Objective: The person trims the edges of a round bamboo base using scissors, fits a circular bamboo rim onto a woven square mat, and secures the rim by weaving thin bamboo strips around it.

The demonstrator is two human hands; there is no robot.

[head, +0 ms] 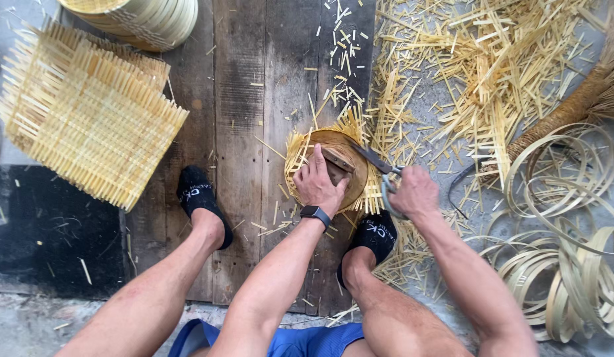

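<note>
Near the middle of the frame, the left hand (318, 182) presses flat on a round wooden form (340, 173) that sits on a woven bamboo piece (300, 149), its fingers spread and grasping nothing, apparently to pin the weave down on the dark wooden planks (241, 99). Just right of it, the right hand (413, 193) is clenched around the handles of metal shears (380, 168), whose blade lies along the form's upper right edge, where loose strip ends stick out. Both socked feet rest on the planks either side, the right one (375, 235) touching the weave's lower edge and seeming to brace it. Cut bamboo slivers (479, 59) litter the upper right. Square woven mats (88, 116) lie at upper left, coiled bamboo hoops (571, 264) at lower right.
</note>
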